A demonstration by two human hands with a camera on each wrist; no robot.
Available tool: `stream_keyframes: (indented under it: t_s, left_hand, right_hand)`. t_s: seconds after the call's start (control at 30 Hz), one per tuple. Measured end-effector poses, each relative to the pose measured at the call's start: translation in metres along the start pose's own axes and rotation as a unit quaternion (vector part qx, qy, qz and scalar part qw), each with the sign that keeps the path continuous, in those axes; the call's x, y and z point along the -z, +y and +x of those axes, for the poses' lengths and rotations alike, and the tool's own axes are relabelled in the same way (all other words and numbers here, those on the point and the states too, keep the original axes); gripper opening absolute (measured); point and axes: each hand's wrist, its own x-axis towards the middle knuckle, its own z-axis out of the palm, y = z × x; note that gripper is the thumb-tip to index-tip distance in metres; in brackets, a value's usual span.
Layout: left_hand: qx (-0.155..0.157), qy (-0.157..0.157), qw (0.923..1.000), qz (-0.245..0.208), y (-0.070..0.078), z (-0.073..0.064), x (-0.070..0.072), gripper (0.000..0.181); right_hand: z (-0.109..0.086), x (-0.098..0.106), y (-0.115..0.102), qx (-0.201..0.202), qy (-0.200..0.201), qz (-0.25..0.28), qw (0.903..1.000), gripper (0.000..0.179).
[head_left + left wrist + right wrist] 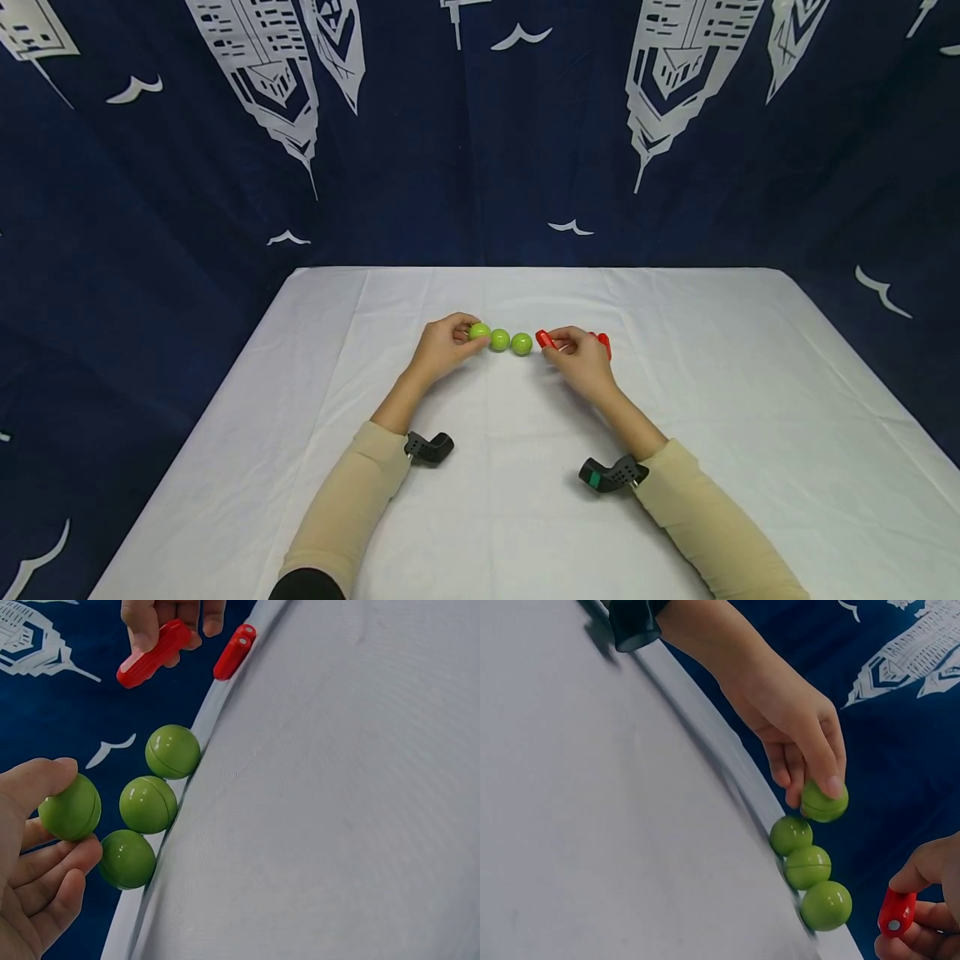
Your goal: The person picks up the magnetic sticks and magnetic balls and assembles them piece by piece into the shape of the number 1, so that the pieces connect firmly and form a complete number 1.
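Observation:
My left hand pinches a glossy green ball between thumb and fingers, raised over the table. Three more green balls stand in a row beside it, one at the right end, one in the middle and one at the left end. In the head view the held ball overlaps the left end of that row. Across from them my right hand pinches a red rounded rod with a silver dot on its end. Two more red rods lie together behind the right hand.
A white cloth with creases covers the table. Behind its far edge hangs a dark blue curtain printed with white buildings and birds. Each wrist carries a black camera mount, the left one and the right one above the cloth.

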Motion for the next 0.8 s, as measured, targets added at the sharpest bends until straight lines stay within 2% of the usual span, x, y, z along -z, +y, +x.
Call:
stream_keyframes:
  t_s: [0.37, 0.5, 0.67, 0.8]
  left_hand:
    - [0.013, 0.004, 0.9969, -0.078, 0.008, 0.003, -0.009, 0.033]
    - [0.023, 0.005, 0.9962, -0.084, 0.011, 0.003, -0.01, 0.033]
    - [0.037, -0.007, 0.9942, -0.101, 0.012, 0.003, -0.011, 0.035]
    - [0.043, -0.018, 0.9902, -0.132, 0.012, 0.004, -0.012, 0.035]
  right_hand:
    - [-0.008, -0.013, -0.01, 0.012, -0.026, 0.02, 0.9994, 0.026]
    - [-0.01, -0.016, -0.012, 0.003, -0.05, 0.059, 0.997, 0.025]
    - [-0.011, -0.021, -0.015, -0.028, -0.086, 0.132, 0.9871, 0.028]
    - [-0.013, -0.024, -0.016, -0.041, -0.099, 0.149, 0.983, 0.028]
